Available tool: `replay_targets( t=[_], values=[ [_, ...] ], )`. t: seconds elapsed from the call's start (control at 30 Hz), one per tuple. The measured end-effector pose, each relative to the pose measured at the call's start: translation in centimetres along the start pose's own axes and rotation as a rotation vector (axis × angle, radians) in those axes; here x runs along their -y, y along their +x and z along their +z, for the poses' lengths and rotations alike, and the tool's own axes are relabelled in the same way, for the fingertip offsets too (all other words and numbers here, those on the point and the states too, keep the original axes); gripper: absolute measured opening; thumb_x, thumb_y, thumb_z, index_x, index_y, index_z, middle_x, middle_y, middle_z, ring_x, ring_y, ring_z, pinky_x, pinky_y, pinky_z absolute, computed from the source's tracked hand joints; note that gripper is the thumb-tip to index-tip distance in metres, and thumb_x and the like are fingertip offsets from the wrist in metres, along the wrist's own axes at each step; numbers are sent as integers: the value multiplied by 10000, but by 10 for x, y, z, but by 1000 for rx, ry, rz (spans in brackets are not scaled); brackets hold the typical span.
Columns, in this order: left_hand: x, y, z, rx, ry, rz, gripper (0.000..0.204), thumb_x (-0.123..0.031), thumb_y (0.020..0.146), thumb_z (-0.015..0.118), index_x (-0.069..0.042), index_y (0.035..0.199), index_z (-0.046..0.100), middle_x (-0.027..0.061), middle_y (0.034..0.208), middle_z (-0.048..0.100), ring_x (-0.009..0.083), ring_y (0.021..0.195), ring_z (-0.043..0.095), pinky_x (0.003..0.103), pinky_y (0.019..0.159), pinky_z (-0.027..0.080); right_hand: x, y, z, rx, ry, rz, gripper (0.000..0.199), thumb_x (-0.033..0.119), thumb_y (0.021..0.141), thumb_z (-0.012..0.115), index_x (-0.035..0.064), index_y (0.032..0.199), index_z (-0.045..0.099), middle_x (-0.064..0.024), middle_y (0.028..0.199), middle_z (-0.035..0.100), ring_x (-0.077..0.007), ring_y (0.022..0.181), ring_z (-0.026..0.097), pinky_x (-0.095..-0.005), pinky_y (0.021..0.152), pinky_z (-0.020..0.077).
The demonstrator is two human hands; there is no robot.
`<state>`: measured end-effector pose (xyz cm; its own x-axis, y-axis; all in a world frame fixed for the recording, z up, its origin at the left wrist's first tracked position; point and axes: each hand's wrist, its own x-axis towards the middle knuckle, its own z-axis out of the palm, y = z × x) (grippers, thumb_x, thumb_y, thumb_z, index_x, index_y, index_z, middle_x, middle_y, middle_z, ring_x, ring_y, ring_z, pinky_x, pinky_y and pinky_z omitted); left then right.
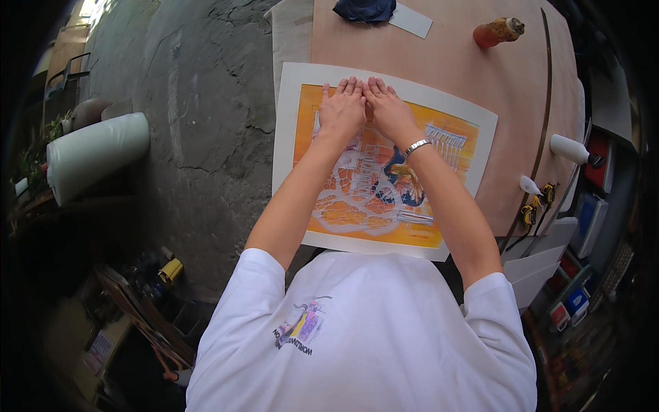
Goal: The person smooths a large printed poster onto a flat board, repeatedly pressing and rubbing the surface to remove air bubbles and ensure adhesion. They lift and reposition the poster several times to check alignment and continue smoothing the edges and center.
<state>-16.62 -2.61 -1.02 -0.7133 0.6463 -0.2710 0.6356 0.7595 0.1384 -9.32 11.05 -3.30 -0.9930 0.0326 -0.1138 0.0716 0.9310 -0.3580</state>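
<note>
A colourful orange painting (pixel 329 223) in a wide white mat (pixel 283 137) lies at the near left of the wooden tabletop. My left hand (pixel 343 110) rests flat near the painting's far edge, fingers stretched out, fingertips reaching the far border of the mat. Beside it lies my right hand (pixel 389 111), also flat with straight fingers, the two hands touching or nearly touching at the index fingers. A metal bracelet (pixel 417 147) circles my right wrist. Nothing is held in either hand. My hands and forearms cover parts of the picture.
On the wooden tabletop (pixel 439 69) stand an orange-red bottle (pixel 498 33), a dark cloth (pixel 365 9) and a small white card (pixel 410 20). A white bottle (pixel 573 149) and a yellow-black tool (pixel 529 211) lie at the right. A large plastic-wrapped roll (pixel 97 158) is at far left.
</note>
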Motion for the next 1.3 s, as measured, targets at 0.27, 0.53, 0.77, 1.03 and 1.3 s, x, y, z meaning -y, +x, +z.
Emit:
replay_targets(
  t=[0.27,0.53,0.77,1.03,1.3],
  values=[
    [66,-11,-14,35,41,-114,552,-337,1086,315,-130,1593,385,47,1655,373,211,1535,329,517,1261,226,66,51,7,48,35,-28,507,218,1046,417,63,1525,477,-143,1610,430,-252,1518,367,-405,1247,293],
    [58,-3,-6,-42,-5,2,550,-320,1075,349,-39,1535,457,143,1601,439,279,1510,374,501,1251,253,57,28,-4,68,46,105,510,215,1045,418,92,1537,466,-81,1621,428,-208,1507,383,-404,1238,311],
    [-53,19,15,-14,-12,196,562,-309,1050,370,-6,1510,481,182,1577,463,319,1491,402,483,1249,266,-29,-33,-25,114,38,260,498,263,1064,412,122,1539,470,-76,1623,422,-211,1504,385,-416,1240,309],
    [-162,41,41,4,-63,348,575,-296,1041,368,21,1509,469,214,1573,455,352,1489,397,480,1253,252,-113,-101,-46,131,50,445,494,198,1066,403,142,1555,442,-57,1642,389,-193,1514,362,-401,1248,302],
    [-249,61,52,37,-41,492,564,-275,1036,366,28,1498,479,216,1570,456,348,1483,405,471,1250,264,-177,-155,-58,84,99,606,496,219,1058,409,111,1539,457,-81,1628,409,-222,1504,382,-414,1249,307]
  ],
)
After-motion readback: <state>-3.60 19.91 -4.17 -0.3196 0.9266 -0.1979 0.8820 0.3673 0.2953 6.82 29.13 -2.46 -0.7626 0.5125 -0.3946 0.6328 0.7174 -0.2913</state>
